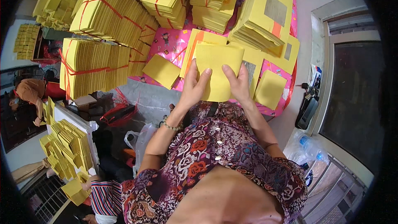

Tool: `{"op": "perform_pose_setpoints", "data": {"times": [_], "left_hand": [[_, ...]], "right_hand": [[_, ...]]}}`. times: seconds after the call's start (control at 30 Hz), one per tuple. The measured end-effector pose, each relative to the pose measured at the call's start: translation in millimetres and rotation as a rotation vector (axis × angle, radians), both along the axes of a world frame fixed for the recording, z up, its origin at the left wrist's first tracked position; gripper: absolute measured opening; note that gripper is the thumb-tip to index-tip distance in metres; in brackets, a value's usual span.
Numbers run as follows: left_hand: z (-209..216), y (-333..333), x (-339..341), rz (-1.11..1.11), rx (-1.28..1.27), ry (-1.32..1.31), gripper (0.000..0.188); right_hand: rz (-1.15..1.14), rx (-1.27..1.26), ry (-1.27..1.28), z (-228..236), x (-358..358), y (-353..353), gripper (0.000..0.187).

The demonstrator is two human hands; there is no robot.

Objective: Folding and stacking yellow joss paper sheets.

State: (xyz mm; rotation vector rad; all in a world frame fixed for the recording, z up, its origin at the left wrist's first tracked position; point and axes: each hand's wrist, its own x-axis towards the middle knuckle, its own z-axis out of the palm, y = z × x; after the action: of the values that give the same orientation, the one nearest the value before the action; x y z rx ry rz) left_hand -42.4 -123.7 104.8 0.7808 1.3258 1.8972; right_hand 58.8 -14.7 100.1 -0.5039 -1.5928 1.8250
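Observation:
My left hand (194, 84) and my right hand (238, 84) grip a flat wad of yellow paper (219, 68) by its two sides, thumbs on top. It is above the near edge of a table with a pink patterned cover (164, 46). Just behind the wad, partly hidden by it, lie yellow sheets with an orange strip (196, 43). Smaller yellow paper pads rest on either side, one to the left (161, 71) and one to the right (271, 89). Beyond my right hand rises a stack of large yellow sheets (255, 18), its top bearing a silver-grey square.
Yellow paper bundles tied with red string (97, 64) are piled high on the left and far parts of the table. At left, a person in a brown top (31, 92) and a striped sleeve (106, 199) are near a white table with yellow stacks (68, 141). Plastic bottles (313, 149) lie at right.

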Motion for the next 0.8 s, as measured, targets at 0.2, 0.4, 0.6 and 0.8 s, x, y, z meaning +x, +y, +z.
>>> {"op": "perform_pose_setpoints", "data": {"times": [0.2,0.4,0.6,0.8], "left_hand": [[5.1,-4.0,3.8,0.033,0.021,0.123,0.041],[9.3,-5.4,3.3,0.04,0.019,0.125,0.04],[7.1,-6.1,3.5,0.039,0.01,0.156,0.039],[10.0,-3.7,3.3,0.069,0.036,0.088,0.036]], "right_hand": [[0.03,0.013,0.04,2.1,5.4,-2.5,0.035],[0.044,0.004,0.06,2.7,7.0,-5.1,0.034],[0.045,0.002,0.038,4.4,8.7,-5.2,0.033],[0.02,0.021,0.066,12.0,2.5,-5.8,0.031]]}}
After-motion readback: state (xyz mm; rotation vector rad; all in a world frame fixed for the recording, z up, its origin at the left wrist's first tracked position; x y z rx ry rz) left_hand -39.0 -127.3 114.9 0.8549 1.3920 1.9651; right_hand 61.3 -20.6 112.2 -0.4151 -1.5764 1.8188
